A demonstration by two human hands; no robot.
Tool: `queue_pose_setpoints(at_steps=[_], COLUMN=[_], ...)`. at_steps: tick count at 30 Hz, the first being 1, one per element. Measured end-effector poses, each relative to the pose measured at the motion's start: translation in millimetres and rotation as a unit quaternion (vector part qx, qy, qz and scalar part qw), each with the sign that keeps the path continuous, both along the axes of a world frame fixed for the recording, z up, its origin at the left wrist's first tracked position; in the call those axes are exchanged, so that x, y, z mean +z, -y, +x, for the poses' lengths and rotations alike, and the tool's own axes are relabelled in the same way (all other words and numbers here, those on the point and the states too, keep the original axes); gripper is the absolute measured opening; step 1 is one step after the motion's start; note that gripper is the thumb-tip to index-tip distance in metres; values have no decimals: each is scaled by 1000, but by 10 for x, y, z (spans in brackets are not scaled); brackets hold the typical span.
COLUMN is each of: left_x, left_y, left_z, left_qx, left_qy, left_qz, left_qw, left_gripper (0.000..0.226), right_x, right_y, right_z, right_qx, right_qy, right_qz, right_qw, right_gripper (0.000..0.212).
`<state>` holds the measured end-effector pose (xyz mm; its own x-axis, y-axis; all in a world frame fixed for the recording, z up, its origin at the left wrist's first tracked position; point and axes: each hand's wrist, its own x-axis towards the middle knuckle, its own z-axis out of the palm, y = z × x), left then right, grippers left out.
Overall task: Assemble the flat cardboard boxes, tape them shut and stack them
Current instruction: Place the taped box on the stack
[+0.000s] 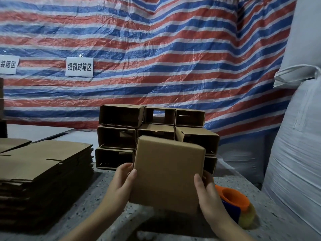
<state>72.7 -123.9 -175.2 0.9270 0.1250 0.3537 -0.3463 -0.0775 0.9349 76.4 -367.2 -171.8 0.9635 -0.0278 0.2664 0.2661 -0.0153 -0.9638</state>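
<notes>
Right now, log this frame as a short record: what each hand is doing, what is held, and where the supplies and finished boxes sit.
left hand: grips the left edge of the held box
right hand: grips the right edge of the held box
held box: folded up, raised above the table, plain face to camera
flat cardboard pile: on the table, left
stacked boxes: behind the held box, open ends to camera
tape dispenser: orange, on the table, right
tape on held box: cannot tell

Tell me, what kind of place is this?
Probably a warehouse packing station: a pile of flat cardboard blanks, assembled boxes stacked against a striped tarp, a tape dispenser, and a paper sign reading "carton sealing area".
</notes>
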Motion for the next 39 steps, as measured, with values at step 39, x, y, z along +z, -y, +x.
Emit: queue_pose_setpoints(at_steps=[39], left_x=[1850], left_y=[-193], left_z=[2238], left_qx=[259], left_qy=[149], left_qz=[511], left_qw=[806], left_gripper=[38], right_x=[1923], right_y=[-363], right_z=[2411], right_qx=[-137], right_qy=[-51], right_qz=[-65], right_qw=[987], right_gripper=[74])
